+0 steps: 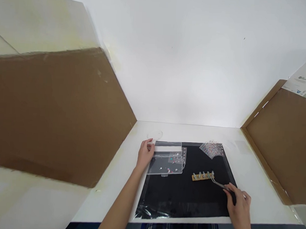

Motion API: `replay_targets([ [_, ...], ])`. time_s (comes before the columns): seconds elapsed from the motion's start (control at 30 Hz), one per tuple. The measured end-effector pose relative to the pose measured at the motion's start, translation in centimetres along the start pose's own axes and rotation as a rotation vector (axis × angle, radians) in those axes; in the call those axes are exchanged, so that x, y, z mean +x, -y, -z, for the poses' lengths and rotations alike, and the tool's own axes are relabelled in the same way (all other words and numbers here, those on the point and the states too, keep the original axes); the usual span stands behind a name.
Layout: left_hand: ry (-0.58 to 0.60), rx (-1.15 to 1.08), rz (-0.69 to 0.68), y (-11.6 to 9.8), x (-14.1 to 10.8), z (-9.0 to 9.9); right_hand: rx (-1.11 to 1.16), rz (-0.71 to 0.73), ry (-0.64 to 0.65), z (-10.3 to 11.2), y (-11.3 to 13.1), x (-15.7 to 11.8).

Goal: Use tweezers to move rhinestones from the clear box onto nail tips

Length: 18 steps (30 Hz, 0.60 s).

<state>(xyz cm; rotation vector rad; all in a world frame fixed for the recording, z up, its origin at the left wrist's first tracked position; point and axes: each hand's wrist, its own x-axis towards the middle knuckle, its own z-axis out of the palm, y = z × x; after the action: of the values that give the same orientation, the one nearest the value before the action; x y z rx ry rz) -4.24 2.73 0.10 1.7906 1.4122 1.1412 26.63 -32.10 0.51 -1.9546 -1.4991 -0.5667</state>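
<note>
My right hand grips a pair of tweezers. Their bent tips reach the right end of a narrow yellow-brown strip, which carries a row of several small upright, shiny nail-tip-like pieces. My left hand has its fingers curled at the left edge of an open clear plastic case. A whitish bit shows by its fingertips, too small to name. Small shiny gems and charms lie scattered in the case's near half.
A black mat covers the table's middle. A clear sheet or bag with many small gems lies at its far right corner. Another gem sheet is partly under the case. Brown cardboard panels flank the white table.
</note>
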Motion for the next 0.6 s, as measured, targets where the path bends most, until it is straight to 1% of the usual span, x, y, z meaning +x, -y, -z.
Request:
replay_targets([
  [0.33, 0.006, 0.035, -0.013, 0.2, -0.1, -0.1, -0.031, 0.060, 0.030, 0.8, 0.6, 0.9],
  [0.6, 0.011, 0.049, -0.018, 0.2, -0.2, -0.1, -0.049, 0.103, -0.013, 1.2, 0.7, 1.3],
])
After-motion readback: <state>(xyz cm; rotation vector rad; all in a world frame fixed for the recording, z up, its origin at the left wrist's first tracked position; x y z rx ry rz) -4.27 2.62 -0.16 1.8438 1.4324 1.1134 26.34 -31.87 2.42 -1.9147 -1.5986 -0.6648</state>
